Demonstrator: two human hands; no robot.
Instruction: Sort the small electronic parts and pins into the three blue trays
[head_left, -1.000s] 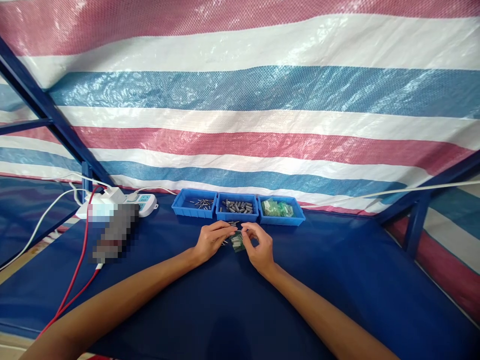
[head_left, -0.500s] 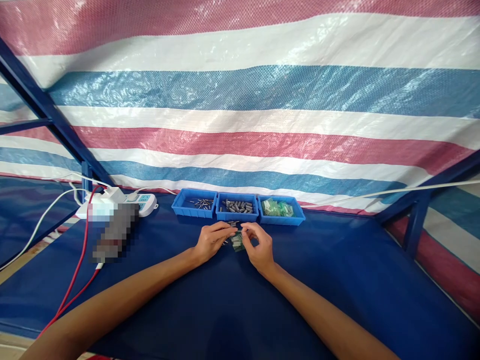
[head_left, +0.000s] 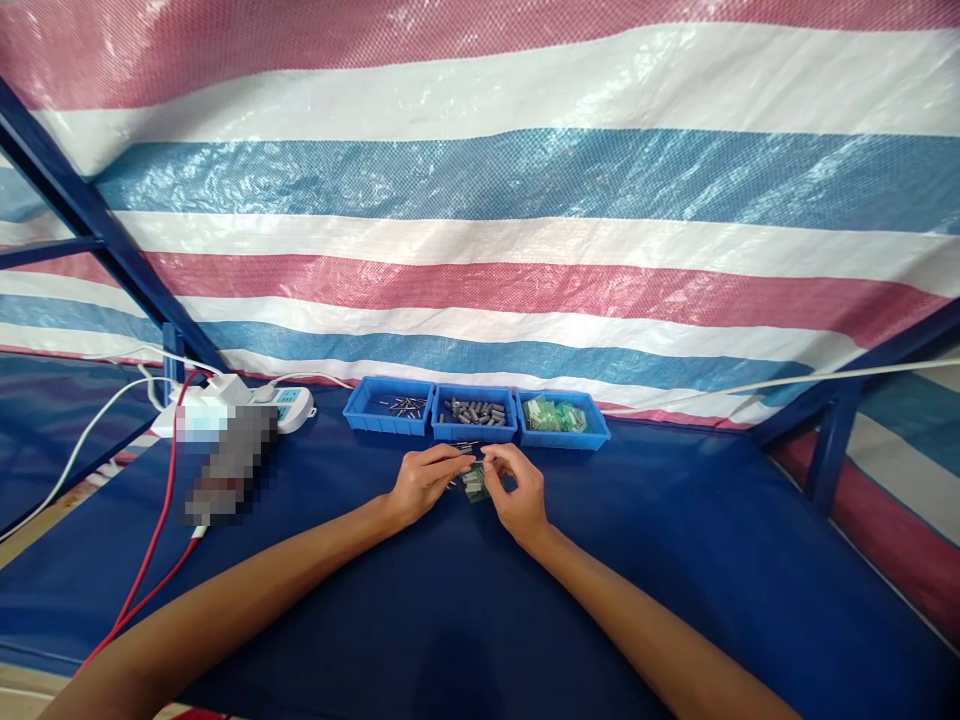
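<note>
My left hand (head_left: 424, 484) and my right hand (head_left: 517, 492) meet fingertip to fingertip over the blue table (head_left: 465, 600). Between them is a small thin light-coloured piece (head_left: 479, 461), pinched at its ends by both hands; its details are too small to tell. Just below it, a small pile of green boards with silvery parts (head_left: 474, 484) lies on the table. Several thin dark pins (head_left: 465, 447) lie beyond the fingertips, partly hidden by my left hand.
Three blue bins stand behind my hands: pins in the left bin (head_left: 388, 424), grey cylinders in the middle one (head_left: 474, 433), green pieces in the right one (head_left: 564, 439). Far left are a power strip (head_left: 294, 408), a blurred-out object (head_left: 232, 465) and red cables (head_left: 159, 530).
</note>
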